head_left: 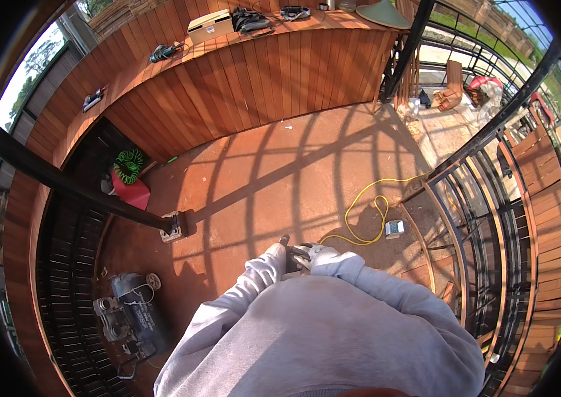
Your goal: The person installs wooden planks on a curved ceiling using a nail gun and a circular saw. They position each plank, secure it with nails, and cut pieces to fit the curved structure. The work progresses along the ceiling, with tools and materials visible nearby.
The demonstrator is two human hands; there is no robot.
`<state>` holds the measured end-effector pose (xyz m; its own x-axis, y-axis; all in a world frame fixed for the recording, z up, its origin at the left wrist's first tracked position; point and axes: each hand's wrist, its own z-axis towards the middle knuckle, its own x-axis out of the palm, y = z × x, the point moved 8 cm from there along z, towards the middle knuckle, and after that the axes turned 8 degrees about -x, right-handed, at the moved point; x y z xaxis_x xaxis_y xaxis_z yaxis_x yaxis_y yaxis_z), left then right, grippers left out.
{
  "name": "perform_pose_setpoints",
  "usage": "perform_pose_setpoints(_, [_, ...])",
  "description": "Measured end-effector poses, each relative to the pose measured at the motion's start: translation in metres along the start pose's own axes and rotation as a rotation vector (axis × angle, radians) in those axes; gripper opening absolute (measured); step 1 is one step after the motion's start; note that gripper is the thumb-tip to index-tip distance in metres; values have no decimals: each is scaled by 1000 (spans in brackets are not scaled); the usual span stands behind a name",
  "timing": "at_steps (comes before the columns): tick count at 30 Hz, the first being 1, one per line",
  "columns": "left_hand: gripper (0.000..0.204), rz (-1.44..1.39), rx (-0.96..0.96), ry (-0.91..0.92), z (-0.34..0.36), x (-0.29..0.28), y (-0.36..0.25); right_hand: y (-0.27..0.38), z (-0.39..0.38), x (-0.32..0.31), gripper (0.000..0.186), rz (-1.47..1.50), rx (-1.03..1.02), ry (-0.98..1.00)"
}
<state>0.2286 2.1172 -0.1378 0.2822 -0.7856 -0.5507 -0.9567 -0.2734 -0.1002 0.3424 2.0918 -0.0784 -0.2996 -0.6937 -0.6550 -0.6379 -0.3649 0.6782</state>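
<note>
My hands meet close together in front of my grey sweatshirt, at the bottom middle of the head view. My left hand [289, 257] looks dark, as if gloved, with a dark tip pointing up and away from me; most of its fingers are hidden. Beside it, touching or nearly touching, my right hand [304, 253] has its fingers bent inward toward the left one. Small dark and pale patches show between them, too small to name. Just beyond the right hand, a yellow cord [353, 236] loops across the reddish floor [254, 178].
A dark air compressor [138, 314] stands at lower left, near a black post [88, 188]. A green coiled hose [128, 165] rests by a red object. Tools and a box [211, 26] lie on the curved wooden counter [280, 73]. A small box-shaped device [394, 228] sits near curved railing frames [462, 245].
</note>
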Motion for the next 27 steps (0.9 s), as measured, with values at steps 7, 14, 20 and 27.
perform_pose_setpoints(7, [35,-232,17,-15,88,-167,-52,-77,110,-143,43,4,79,95])
perform_pose_setpoints(14, [36,30,130,141,212,-237,-54,-251,101,-254,62,60,624,-267])
perform_pose_setpoints(20, [36,230,210,274,280,-260,-96,-407,61,-149,58,14,516,-74])
perform_pose_setpoints(27, [37,309,196,229,336,-338,-204,-540,63,-270,53,173,858,-21])
